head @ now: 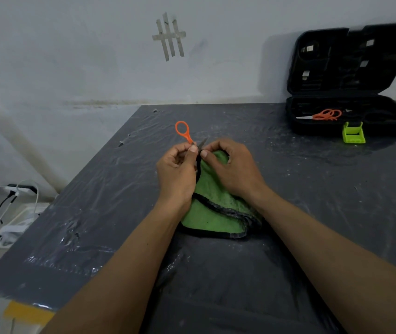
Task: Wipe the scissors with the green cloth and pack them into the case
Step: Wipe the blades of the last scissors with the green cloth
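Observation:
Orange-handled scissors (183, 130) stick up from my left hand (177, 168), which pinches them below the one visible finger loop; a dark blade tip shows between my two thumbs. My right hand (231, 169) grips the green cloth (213, 213), a black-edged towel, bunched against the blade. The cloth's lower part lies on the table. The open black case (351, 121) stands at the far right with its lid up; another pair of orange scissors (322, 115) lies inside it.
A lime-green plastic holder (353, 133) stands in front of the case. The table (95, 225) is covered in dark grey wrinkled plastic. Its left edge drops to a floor with a power strip and cables (21, 190). A white wall rises behind.

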A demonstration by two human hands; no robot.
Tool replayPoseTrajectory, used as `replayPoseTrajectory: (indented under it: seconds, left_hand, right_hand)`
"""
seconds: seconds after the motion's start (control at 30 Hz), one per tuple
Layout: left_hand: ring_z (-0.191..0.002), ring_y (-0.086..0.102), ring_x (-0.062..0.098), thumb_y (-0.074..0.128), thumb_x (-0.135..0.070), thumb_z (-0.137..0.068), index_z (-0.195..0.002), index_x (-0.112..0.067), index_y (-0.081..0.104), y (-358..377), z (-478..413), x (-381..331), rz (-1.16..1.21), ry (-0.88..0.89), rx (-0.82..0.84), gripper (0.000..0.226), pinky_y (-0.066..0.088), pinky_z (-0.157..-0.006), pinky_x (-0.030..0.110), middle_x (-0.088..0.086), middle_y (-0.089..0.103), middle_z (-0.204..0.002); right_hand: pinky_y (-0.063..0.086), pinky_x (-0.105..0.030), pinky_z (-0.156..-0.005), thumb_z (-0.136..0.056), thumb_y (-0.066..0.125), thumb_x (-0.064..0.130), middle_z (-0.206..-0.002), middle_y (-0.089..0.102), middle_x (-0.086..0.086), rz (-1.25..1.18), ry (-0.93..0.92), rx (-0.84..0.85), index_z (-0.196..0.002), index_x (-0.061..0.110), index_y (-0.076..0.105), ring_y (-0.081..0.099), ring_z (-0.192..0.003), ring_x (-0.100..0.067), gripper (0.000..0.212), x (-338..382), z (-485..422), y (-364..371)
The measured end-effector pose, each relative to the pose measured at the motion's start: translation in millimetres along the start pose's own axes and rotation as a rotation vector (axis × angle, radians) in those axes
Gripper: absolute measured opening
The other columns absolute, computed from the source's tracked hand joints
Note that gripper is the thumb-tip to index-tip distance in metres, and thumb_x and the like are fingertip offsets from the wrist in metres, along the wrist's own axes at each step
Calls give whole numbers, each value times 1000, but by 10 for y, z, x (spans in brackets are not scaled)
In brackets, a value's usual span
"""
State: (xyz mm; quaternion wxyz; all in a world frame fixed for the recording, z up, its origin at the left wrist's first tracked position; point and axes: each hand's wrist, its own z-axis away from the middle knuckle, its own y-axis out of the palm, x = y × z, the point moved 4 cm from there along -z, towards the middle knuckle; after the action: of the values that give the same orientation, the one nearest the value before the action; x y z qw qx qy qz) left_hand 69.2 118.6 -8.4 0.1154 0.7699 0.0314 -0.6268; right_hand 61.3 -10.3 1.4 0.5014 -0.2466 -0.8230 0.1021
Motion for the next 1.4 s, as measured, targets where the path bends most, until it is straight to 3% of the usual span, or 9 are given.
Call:
replayPoseTrajectory:
  seconds: [0.23, 0.43, 0.7, 1.17, 1.27, 1.4]
  left_hand:
    - [-62, 55, 4, 61, -12, -90, -85, -18, 67, -18, -22, 11, -16, -7, 15, 10, 44, -62, 24, 2, 67, -79]
    - [-77, 64, 8, 60, -11, -90, -84, -20, 66, -17, -21, 1, -25, -20, 35, 12, 46, -66, 25, 0, 68, -82]
    - [-76, 63, 8, 60, -11, -90, -82, -21, 66, -20, -18, -8, -15, -29, 31, 15, 45, -60, 23, -3, 67, -78]
    - [-67, 62, 1, 62, -10, -89, -88, -16, 67, -44, -26, -45, -9, -50, 11, 8, 44, -55, 17, -6, 66, -74]
    - [-67, 62, 1, 62, -10, -89, -89, -15, 66, -43, -19, -54, -14, -53, 12, 7, 44, -56, 18, -6, 66, -74]
    - [-63, 61, 0, 62, -9, -89, -82, -19, 63, -160, -102, -131, 61, -43, -84, 12, 45, -53, 17, -9, 65, -70]
  right_hand:
    - [39, -21, -75, -88, 66, 24, -90, 66, 1, 58, 0, 29, -87, 11, 68, 57, -84, -9, 13, 5, -5, -2]
    - [39, -21, -73, -90, 65, 23, -91, 67, 0, 96, -1, 80, -87, 11, 67, 58, -85, -12, 13, 6, -15, -18]
    - [43, -30, -82, -90, 63, 23, -92, 67, 1, 102, 10, 112, -87, 14, 67, 58, -89, -14, 11, 4, -19, -5]
    - [35, -10, -63, -91, 63, 23, -92, 66, 2, 133, 20, 102, -87, 12, 67, 56, -85, -11, 13, -5, 11, -16]
    - [36, -19, -70, -91, 63, 23, -93, 66, 2, 134, 27, 114, -87, 11, 66, 56, -86, -11, 13, 1, 24, -17]
    - [37, -18, -71, -91, 63, 24, -93, 65, 5, 132, 71, 113, -87, 13, 67, 55, -85, -7, 12, -34, 45, -37]
